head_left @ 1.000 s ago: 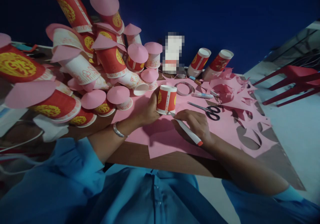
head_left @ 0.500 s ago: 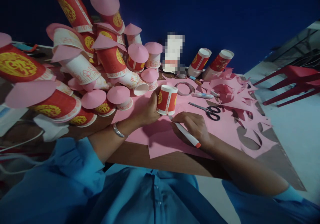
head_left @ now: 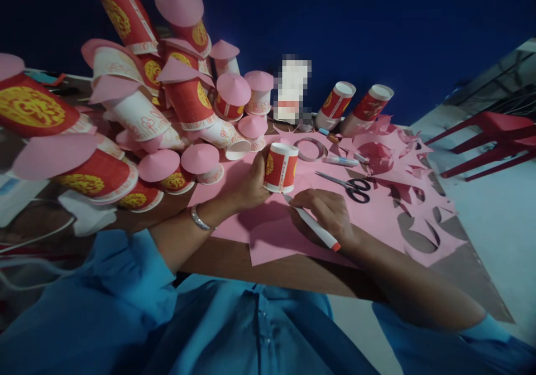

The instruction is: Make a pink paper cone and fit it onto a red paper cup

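A red paper cup (head_left: 281, 168) with white rims, a white lettered strip and a yellow pattern is in my left hand (head_left: 254, 182), whose fingers are wrapped around its left side. My right hand (head_left: 324, 210) is closed around a white marker (head_left: 314, 227) with an orange-red end. The marker's tip is at the cup's lower rim; whether it touches cannot be made out. Beneath both hands lies a pink paper sheet (head_left: 268, 238). Black-handled scissors (head_left: 349, 186) rest on the paper, to the right of the cup.
At left, many paper cups with pink cone tops, such as a red one (head_left: 188, 99), are piled up. A tape roll (head_left: 322, 150) and another marker (head_left: 340, 161) lie behind the scissors. Cut pink scraps (head_left: 435, 241) cover the right side. Two cup stacks (head_left: 368, 107) stand behind.
The view has shifted slightly. The cup seems to have turned a little in my left hand, while the marker stays by its lower rim.
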Tool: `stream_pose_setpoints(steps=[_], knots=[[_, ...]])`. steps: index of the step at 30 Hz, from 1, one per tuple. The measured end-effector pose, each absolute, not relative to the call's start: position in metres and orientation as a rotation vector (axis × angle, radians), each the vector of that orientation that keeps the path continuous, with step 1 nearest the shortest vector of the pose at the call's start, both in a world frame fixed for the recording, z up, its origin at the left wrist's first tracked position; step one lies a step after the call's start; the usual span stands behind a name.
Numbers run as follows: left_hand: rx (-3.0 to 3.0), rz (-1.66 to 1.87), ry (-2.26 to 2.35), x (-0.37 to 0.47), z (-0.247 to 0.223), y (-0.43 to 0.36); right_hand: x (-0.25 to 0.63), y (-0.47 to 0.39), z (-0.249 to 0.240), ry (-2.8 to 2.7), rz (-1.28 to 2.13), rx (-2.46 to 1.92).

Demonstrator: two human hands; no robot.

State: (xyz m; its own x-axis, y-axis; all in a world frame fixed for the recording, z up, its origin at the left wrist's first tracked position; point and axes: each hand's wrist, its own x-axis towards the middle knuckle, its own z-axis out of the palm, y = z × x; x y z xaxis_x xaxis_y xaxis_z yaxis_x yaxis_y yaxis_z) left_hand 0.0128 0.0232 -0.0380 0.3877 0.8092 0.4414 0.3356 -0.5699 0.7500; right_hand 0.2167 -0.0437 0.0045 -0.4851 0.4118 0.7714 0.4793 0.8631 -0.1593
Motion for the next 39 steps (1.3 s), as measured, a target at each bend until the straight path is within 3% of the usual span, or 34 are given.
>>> stream_pose_setpoints(steps=[39], knots=[[2.153,1.049,0.939,0.0121,-0.0394,0.0211,0.2172,-0.0422,0.0015,-2.240,-0.098,-0.642]])
